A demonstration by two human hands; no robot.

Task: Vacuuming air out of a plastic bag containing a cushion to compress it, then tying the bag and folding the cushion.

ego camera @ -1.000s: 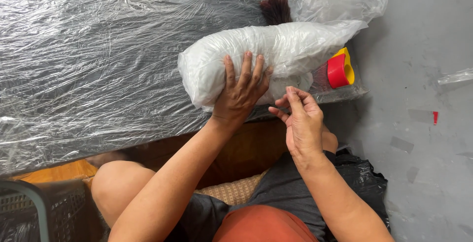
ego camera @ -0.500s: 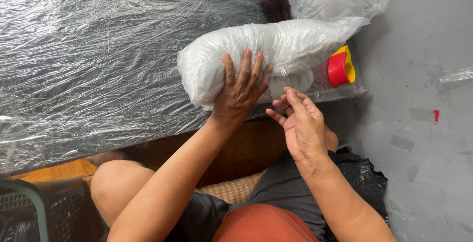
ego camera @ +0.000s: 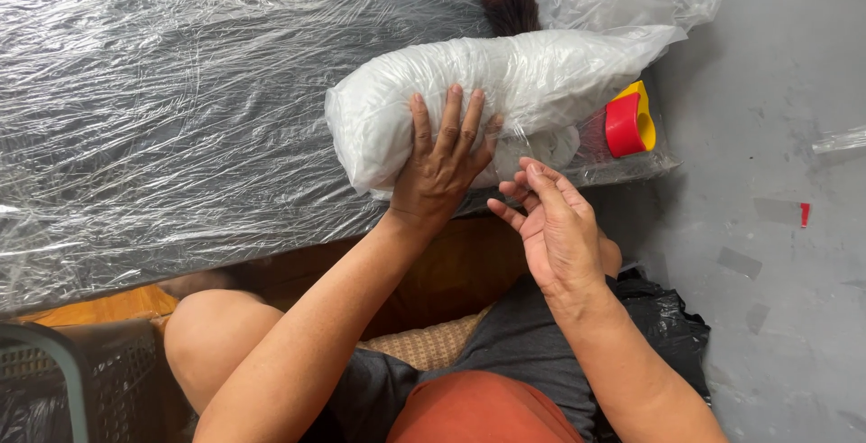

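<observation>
White stuffing in clear plastic bag (ego camera: 505,91)

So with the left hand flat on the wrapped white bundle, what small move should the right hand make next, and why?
Probably bring the right hand forward to the bundle's near underside. Its fingers are pinched together beside the loose film there, while the left hand presses the bundle flat on the film-covered table, steadying it. What the fingers pinch is too fine to tell.

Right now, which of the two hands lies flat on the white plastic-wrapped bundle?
The left hand, fingers spread on the white plastic-wrapped bundle. The right hand hovers just below it, fingers curled, palm off the bundle.
</observation>
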